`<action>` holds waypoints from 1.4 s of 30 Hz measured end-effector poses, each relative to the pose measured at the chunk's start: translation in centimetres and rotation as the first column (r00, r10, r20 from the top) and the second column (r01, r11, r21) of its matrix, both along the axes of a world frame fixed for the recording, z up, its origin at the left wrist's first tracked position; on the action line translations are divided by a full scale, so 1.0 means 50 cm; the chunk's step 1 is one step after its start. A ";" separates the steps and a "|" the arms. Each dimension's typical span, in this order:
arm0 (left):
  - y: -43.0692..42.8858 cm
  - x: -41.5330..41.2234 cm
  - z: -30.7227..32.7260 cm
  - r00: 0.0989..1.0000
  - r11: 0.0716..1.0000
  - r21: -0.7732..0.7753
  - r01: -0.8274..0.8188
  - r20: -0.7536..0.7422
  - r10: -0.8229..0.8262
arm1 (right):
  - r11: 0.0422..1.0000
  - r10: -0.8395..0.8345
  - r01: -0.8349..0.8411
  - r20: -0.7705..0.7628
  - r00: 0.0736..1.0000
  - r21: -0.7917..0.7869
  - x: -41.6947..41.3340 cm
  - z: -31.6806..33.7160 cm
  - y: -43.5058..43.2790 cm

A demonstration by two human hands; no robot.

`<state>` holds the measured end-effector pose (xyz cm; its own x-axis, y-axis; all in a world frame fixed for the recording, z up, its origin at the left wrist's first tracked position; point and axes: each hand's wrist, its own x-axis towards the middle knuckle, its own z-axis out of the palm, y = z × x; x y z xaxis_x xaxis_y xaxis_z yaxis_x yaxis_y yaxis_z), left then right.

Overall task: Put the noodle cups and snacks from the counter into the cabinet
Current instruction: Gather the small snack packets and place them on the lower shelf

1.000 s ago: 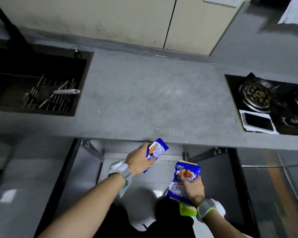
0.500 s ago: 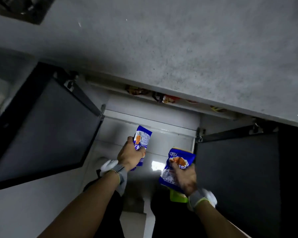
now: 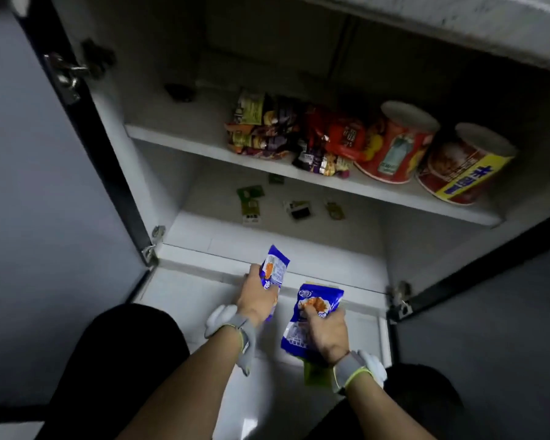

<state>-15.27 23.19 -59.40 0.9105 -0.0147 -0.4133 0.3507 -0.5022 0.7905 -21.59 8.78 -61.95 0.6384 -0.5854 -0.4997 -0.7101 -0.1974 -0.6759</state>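
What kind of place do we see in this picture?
Most likely a home kitchen, seen at an open cabinet under the counter. The shelf holds two noodle cups and snack packets, and a stone-like counter edge runs above.

A small blue foil snack packet [image 3: 274, 267] is half hidden by the left hand [image 3: 257, 299] wrapped around its lower part. A larger blue foil snack packet [image 3: 311, 315] is partly covered by the right hand [image 3: 328, 331]; a green packet [image 3: 315, 374] beneath it shows only a corner. Print on both is too blurred to read. At two o'clock, a red and yellow paper noodle cup [image 3: 461, 168] carries unreadable lettering. Small flat sachets [image 3: 251, 198] at twelve o'clock are too dim to identify. The grey countertop [image 3: 489, 23] is cut off at the top edge.
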 end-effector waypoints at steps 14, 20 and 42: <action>0.096 -0.186 0.220 0.949 0.996 -0.075 0.038 0.315 -0.012 | 0.998 0.042 -0.024 0.357 0.933 -0.056 -0.122 0.109 0.000; 0.086 -0.151 0.167 0.977 0.995 -0.094 0.035 0.212 -0.014 | 1.000 -0.022 0.021 0.308 0.951 0.005 -0.068 -0.033 -0.091; -0.143 0.417 -0.252 0.997 0.993 -0.109 0.040 -0.063 -0.047 | 0.998 0.066 -0.064 0.079 0.995 -0.027 0.493 -0.253 -0.172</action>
<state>5.59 16.01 -71.99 0.8789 -0.1012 -0.4661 0.3834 -0.4315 0.8166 3.06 0.18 -74.60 0.7129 -0.5523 -0.4321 -0.6392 -0.2584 -0.7244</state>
